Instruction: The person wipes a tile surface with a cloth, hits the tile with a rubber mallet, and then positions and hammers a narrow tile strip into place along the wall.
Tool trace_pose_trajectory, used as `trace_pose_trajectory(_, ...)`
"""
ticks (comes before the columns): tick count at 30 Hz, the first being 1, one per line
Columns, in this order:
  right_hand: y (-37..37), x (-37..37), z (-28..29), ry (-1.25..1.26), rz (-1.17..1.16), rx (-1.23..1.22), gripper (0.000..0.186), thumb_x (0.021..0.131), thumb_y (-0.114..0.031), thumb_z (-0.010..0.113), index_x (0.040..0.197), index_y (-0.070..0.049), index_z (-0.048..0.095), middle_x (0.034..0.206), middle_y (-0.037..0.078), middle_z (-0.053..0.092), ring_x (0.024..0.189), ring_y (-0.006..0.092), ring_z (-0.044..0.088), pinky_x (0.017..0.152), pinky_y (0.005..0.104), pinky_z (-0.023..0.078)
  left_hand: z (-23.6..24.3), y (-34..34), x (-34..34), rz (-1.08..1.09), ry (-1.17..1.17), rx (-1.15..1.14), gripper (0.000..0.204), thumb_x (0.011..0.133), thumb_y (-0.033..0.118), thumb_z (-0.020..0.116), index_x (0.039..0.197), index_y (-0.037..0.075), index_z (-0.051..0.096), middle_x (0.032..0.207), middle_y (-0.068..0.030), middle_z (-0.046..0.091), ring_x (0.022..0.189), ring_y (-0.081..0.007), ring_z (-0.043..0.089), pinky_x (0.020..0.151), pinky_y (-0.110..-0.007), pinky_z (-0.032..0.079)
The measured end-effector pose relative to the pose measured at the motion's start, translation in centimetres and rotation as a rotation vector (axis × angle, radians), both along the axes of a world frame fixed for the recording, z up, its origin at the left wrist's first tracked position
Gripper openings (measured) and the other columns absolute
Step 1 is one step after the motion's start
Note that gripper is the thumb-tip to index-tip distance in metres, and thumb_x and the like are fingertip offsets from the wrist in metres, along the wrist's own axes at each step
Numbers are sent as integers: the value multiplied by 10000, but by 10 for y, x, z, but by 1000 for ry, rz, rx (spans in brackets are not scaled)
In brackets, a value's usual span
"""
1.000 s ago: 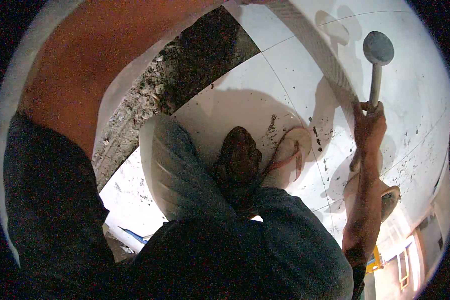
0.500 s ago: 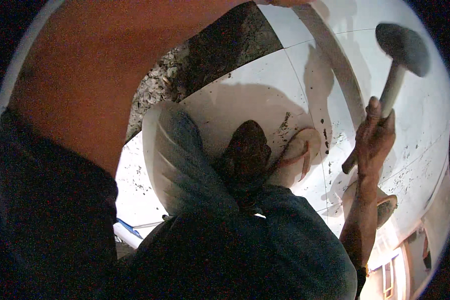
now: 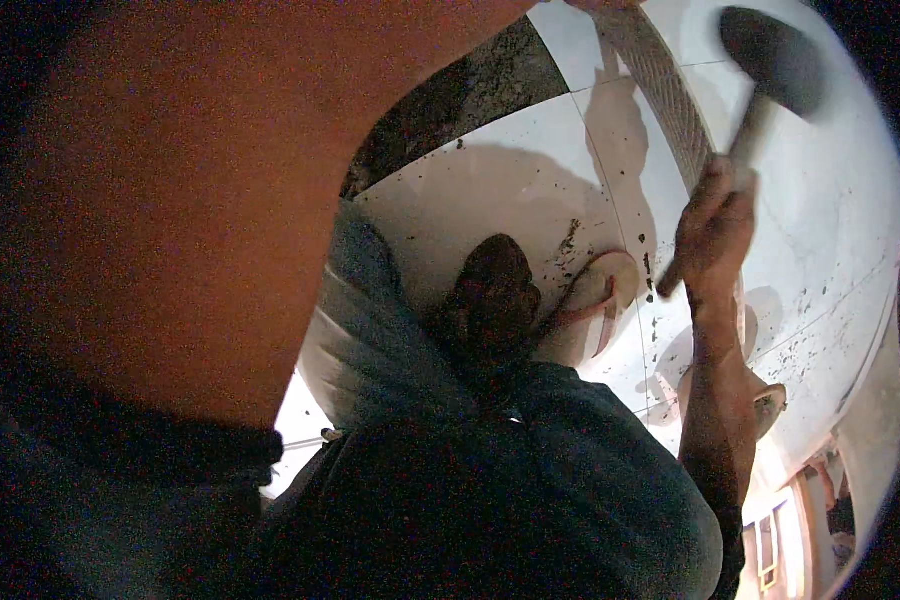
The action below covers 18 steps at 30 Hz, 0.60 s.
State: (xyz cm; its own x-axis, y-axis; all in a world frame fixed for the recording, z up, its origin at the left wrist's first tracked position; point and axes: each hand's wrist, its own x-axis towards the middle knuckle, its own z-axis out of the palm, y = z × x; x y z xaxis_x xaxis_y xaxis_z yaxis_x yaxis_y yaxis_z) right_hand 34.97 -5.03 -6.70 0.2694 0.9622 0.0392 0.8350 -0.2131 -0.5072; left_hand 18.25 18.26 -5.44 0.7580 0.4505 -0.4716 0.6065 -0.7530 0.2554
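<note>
My right hand [image 3: 715, 225] is wrapped round the handle of a rubber mallet [image 3: 775, 62] and holds it raised on the right. The mallet's dark head is at the upper end, slightly blurred. My left arm crosses the upper left of the view. At the top edge, only a sliver of my left hand [image 3: 605, 3] shows, at the far end of a long grooved strip [image 3: 660, 85]. Its fingers are mostly cut off by the frame. Beneath the mallet and strip lie large white floor tiles [image 3: 820, 220].
Beyond the white tiles, a patch of dark rough ground [image 3: 470, 100] borders a tile edge. Dark crumbs dot the tiles. A flip-flop [image 3: 610, 285] and my bent legs are near the middle. A lit doorway [image 3: 780, 540] shows at lower right.
My right hand and the mallet have moved up and to the left. My left forearm has shifted right and down, covering more of the rough ground.
</note>
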Motion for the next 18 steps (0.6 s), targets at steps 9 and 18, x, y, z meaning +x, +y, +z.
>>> trace_pose_trajectory(9,7,3,-3,-86,111,-79,330,983,-317,479,993,12,461,725,293,604,708,497,606,554,517,456,-67,30,6,-186,-216,313,337,973,290,437,1071,-6,566,928,-147,657,907,-301,624,820,-449,478)
trace_pose_trajectory(18,24,-17,27,12,97,-53,368,997,-344,451,977,17,517,751,242,591,685,403,595,610,462,485,-37,7,-13,-81,-214,193,363,969,332,437,1018,3,582,939,-164,643,879,-303,597,807,-426,446)
